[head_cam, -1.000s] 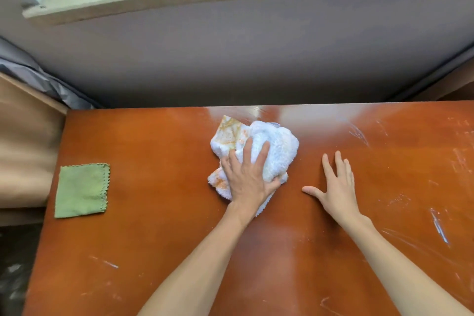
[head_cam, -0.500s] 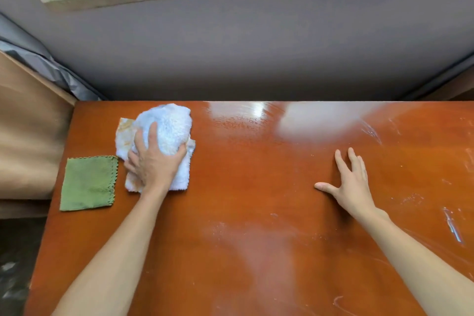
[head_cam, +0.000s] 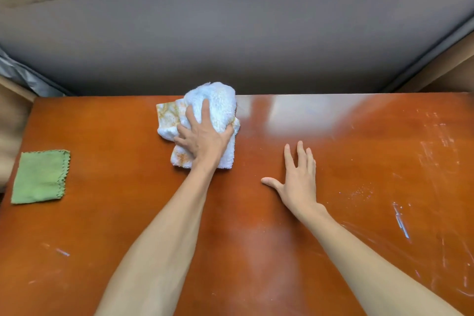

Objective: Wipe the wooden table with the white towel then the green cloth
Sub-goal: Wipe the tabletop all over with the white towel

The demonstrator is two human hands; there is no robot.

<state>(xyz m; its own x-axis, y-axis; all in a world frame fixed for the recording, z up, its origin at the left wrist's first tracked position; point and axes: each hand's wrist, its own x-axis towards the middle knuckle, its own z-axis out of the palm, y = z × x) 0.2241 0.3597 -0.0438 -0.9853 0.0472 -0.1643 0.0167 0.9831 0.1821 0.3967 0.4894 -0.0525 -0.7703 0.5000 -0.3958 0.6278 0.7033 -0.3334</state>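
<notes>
A crumpled white towel (head_cam: 218, 102) with orange stains lies near the far edge of the reddish wooden table (head_cam: 128, 213), around the middle. My left hand (head_cam: 204, 140) presses down on it, fingers spread over the bunched fabric. A little to the right, my right hand (head_cam: 297, 181) rests flat on the bare wood with fingers apart, holding nothing. The green cloth (head_cam: 41, 177) lies flat and folded near the table's left edge, apart from both hands.
A grey wall (head_cam: 230, 33) rises right behind the table's far edge, with a pale sill above. White smears and scratches (head_cam: 400, 220) mark the table's right side. Beige furniture (head_cam: 10, 120) stands just left of the table.
My left hand slid the white towel left to beside the green cloth, then back right to the middle of the far edge. The right hand stayed flat on the wood.
</notes>
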